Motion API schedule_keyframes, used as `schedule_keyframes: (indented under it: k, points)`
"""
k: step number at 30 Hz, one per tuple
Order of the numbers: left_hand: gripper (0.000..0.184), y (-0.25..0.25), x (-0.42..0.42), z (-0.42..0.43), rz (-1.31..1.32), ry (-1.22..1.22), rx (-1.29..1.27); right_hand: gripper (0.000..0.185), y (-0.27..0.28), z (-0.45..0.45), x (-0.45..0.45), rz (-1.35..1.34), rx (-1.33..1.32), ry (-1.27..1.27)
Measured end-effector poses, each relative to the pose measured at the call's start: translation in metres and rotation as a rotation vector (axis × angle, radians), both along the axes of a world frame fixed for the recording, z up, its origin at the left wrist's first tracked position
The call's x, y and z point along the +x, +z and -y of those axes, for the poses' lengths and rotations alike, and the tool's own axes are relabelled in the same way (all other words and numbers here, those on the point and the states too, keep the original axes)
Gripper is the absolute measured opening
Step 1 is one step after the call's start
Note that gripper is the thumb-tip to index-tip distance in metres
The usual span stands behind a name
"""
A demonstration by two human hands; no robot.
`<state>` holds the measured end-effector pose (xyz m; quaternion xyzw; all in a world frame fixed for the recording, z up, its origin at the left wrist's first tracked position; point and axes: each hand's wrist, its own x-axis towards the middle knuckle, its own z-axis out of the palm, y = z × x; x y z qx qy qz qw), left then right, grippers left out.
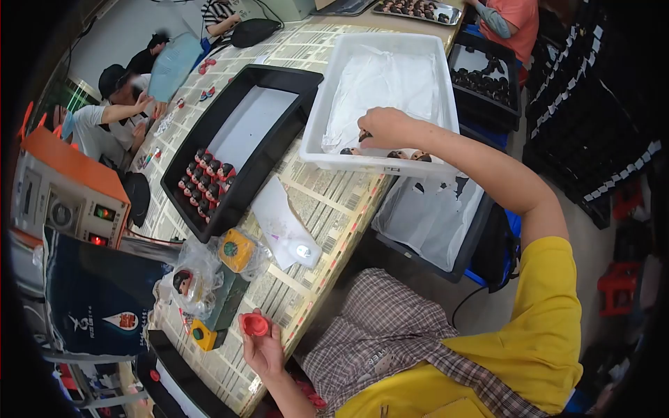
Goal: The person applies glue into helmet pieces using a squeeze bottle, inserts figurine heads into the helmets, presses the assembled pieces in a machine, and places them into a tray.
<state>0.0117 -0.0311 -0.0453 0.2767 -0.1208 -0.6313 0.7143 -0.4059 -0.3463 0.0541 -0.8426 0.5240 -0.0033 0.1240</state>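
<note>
A small red cup-shaped piece (256, 324) is held in the fingers of my left hand (265, 348), near the table's front edge. My right hand (387, 128) reaches over the near side of the white tray (311, 132), its fingers closed on a small black-haired head piece (364, 135). More such head pieces (421, 156) lie along that tray's near wall, partly hidden by my hand and forearm. In the black tray (240, 203) left of it, several red pieces with black tops (202, 182) stand in rows at the lower end.
An orange machine (70, 184) stands at the left. Yellow button boxes (237, 251) and a plastic-wrapped head (183, 281) are beside it. A white sheet (282, 223) lies between trays. Another tray (418, 237) sits below the table edge. Co-workers (115, 115) sit across the table.
</note>
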Motion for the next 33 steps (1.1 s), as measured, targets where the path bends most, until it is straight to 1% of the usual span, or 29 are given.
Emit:
schedule_keyframes:
  k: [1,2,4,7,10,13,14,15,17,20,23,26,33]
  points:
    - [0.055,0.000,-0.002,0.001,0.003,0.004,-0.008,0.034,0.003,-0.002,-0.002,0.089,-0.082,0.022]
    - [0.058,0.006,-0.007,0.003,0.011,0.023,-0.008,0.034,0.010,-0.012,0.001,0.292,-0.087,0.036]
    - [0.059,0.009,-0.011,0.004,0.025,0.013,-0.034,0.034,0.028,-0.038,0.013,0.699,-0.081,0.069]
    - [0.060,0.018,-0.019,0.005,0.066,-0.010,-0.063,0.042,0.032,-0.090,0.042,1.067,0.249,0.082]
    - [0.059,0.031,-0.030,0.009,0.121,-0.040,-0.116,0.044,0.020,-0.139,0.081,1.191,0.218,0.215]
    - [0.055,0.036,-0.040,0.011,0.132,-0.098,-0.137,0.045,0.015,-0.181,0.120,1.230,0.426,0.265]
    - [0.053,0.039,-0.043,0.011,0.145,-0.117,-0.145,0.047,0.011,-0.193,0.131,1.155,0.365,0.294]
    - [0.051,0.042,-0.047,0.009,0.147,-0.126,-0.124,0.049,0.011,-0.200,0.141,1.034,0.210,0.402]
    - [0.050,0.040,-0.048,0.006,0.175,-0.123,-0.095,0.051,0.005,-0.220,0.165,1.028,0.086,0.415]
    - [0.048,0.037,-0.049,0.001,0.156,-0.101,-0.100,0.052,-0.001,-0.240,0.186,0.964,0.043,0.405]
    - [0.048,0.034,-0.047,-0.003,0.197,-0.085,-0.100,0.053,-0.006,-0.248,0.197,0.933,0.023,0.384]
    - [0.050,0.036,-0.046,-0.006,0.209,-0.079,-0.099,0.052,-0.010,-0.252,0.204,0.901,-0.079,0.367]
    - [0.053,0.037,-0.051,-0.007,0.219,-0.092,-0.114,0.052,-0.016,-0.256,0.211,0.873,-0.123,0.363]
